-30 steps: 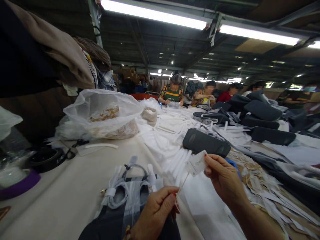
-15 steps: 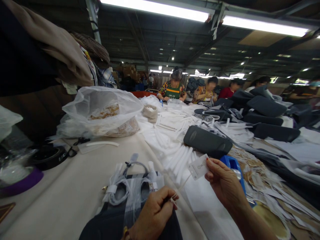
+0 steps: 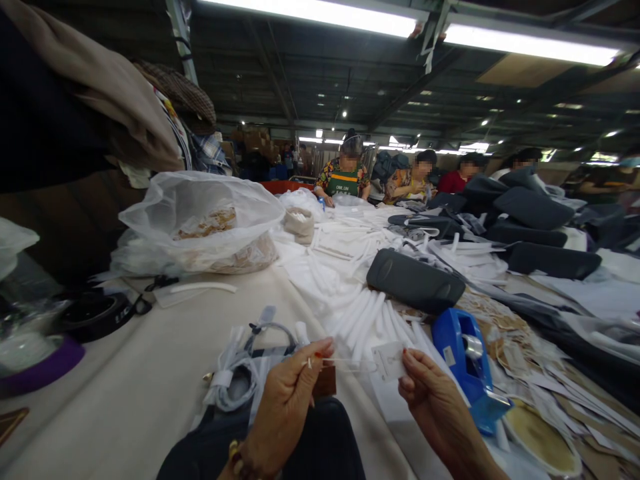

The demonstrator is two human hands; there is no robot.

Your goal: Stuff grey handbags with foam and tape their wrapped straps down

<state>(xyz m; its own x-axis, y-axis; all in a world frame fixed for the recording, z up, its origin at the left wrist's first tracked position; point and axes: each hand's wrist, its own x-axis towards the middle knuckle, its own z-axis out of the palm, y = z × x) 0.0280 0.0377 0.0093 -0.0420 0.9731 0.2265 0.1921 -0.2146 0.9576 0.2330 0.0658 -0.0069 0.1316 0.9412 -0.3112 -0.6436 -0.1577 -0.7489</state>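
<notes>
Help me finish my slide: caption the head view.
Left hand holding a thin pale string, right hand a small white rectangular card, near a blue plastic tape dispenser.

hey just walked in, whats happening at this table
A person's right hand holds a small white card, and the left hand pinches a thin cord stretched towards it. A dark bag lies below the left hand. A blue tape dispenser stands near the right hand. Farther off, other people sit along the cluttered table.
</notes>
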